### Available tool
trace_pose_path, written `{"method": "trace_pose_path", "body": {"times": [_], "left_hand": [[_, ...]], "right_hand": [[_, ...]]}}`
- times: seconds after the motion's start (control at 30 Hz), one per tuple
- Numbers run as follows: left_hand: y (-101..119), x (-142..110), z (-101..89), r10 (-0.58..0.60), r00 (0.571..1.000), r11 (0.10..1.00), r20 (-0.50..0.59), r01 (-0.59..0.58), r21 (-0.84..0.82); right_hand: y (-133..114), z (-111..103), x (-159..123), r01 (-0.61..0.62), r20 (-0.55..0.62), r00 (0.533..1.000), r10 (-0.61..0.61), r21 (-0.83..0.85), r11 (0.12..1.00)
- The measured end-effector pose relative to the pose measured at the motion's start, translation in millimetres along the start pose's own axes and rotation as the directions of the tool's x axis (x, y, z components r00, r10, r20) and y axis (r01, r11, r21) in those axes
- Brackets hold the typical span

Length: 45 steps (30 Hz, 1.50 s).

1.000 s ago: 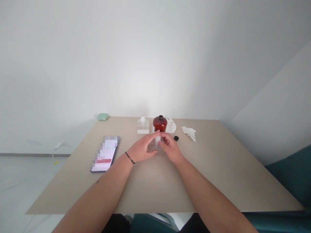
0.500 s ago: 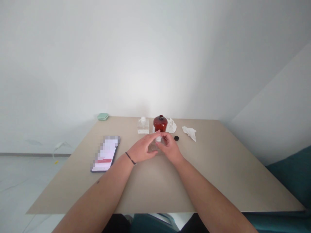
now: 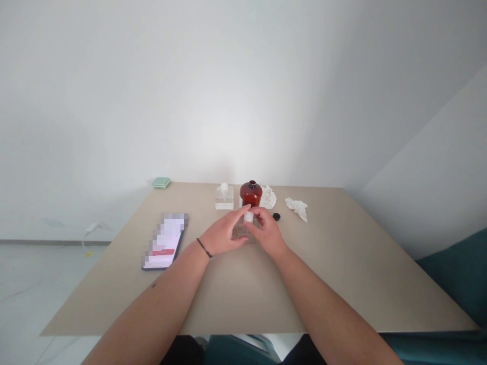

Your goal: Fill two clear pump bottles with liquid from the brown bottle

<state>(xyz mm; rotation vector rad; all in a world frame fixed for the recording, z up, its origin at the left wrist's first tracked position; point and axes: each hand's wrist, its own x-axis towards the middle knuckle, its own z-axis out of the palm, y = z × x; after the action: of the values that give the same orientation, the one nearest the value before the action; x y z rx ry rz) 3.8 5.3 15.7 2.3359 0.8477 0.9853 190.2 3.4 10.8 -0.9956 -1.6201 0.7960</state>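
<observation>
A clear square bottle [image 3: 241, 231] with a white cap [image 3: 248, 217] stands on the table between my hands. Around its left side curls my left hand [image 3: 227, 230], thumb in front and fingers behind. My right hand [image 3: 268, 228] pinches the white cap with thumb and fingers from the right. Just behind the hands is a brown-red bottle [image 3: 251, 193], its black-rimmed neck uncapped. To its left stands a second clear square bottle [image 3: 224, 199] with a white top, some clear liquid low inside. A black cap [image 3: 276, 217] lies beside my right hand.
A phone [image 3: 166, 242] with a lit screen lies at the left on the table [image 3: 243, 299]. One crumpled tissue [image 3: 297, 208] is at the right, another [image 3: 269, 197] behind the brown-red bottle. A green box-like item [image 3: 161, 183] sits at the far left corner; a wall rises behind.
The fingers of my right hand have shifted very slightly at the white cap, and more of the cap shows. The other things have stayed in place.
</observation>
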Motion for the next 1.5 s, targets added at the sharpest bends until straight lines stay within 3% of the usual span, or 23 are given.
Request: {"method": "trace_pose_path", "body": {"times": [0.37,0.83,1.1,1.3,1.5], "left_hand": [[-1,-1,4.6,-0.026,0.999,0.993,0.019,0.028,-0.116],[-3,-2,6.0,-0.06,0.998,0.977,0.033,0.066,-0.202],[-7,-3,7.3,-0.054,0.998,0.974,0.025,0.058,-0.218],[-4,-2,6.5,-0.057,0.998,0.977,0.033,0.063,-0.202],[-3,-2,6.1,-0.062,0.997,0.979,0.038,0.068,-0.191]], "right_hand": [[-9,-8,4,0.131,-0.066,0.99,-0.128,0.041,0.991],[-20,-19,0,0.165,-0.116,0.98,-0.161,0.026,0.986],[-23,-39,0,0.106,-0.117,0.987,-0.112,-0.059,0.993],[-23,-39,-1,0.049,-0.126,0.991,-0.045,0.033,0.998],[-22,-41,1,0.068,-0.236,0.971,-0.032,0.146,0.987]]}}
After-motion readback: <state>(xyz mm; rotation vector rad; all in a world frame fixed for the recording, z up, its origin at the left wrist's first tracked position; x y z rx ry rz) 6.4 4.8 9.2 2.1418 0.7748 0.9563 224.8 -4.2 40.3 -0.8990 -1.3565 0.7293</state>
